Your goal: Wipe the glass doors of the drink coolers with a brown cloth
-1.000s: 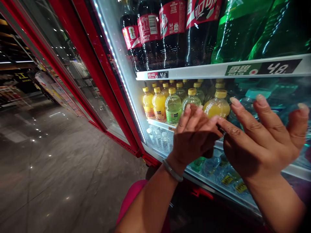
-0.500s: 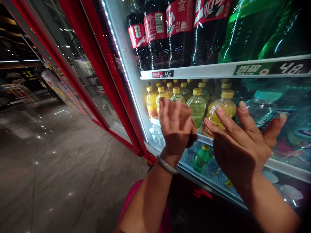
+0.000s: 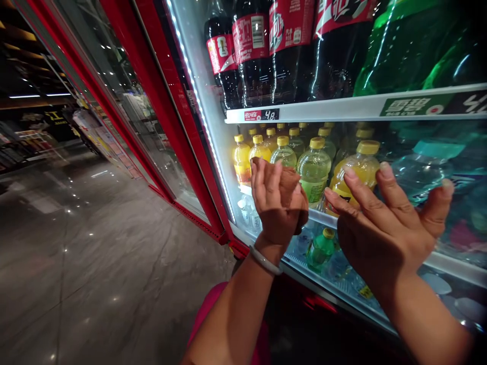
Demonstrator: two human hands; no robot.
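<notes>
Brown crumpled thing (image 3: 287, 183) (cloth or paper, can't tell) sits in the left hand (image 3: 276, 215), grip closed on it, in front of small yellow-capped bottles (image 3: 315, 170) in a lit fridge (image 3: 213, 109); pale bangle (image 3: 264, 261) on that wrist. Right hand (image 3: 390, 228) raised in front of a yellow drink bottle (image 3: 361, 167), grip wide, fingers spread; can't tell if it touches anything. Upper shelf: cola bottles (image 3: 291, 40) with red labels, Coca-Cola script and 可口-type characters legible; large green bottles (image 3: 403, 56) to their right. Red-and-black price tag (image 3: 262, 115) says 可口可乐 4.8; green-and-black tag (image 3: 413, 106) says 雪碧, price cut off after "4". Low behind the left hand, clear bottles (image 3: 255, 219), lettering tiny. Green yellow-capped bottle (image 3: 321, 249) on the bottom shelf, between the hands. Far left, yellow sign (image 3: 54, 115) reads 江 (smaller letters blurry).
</notes>
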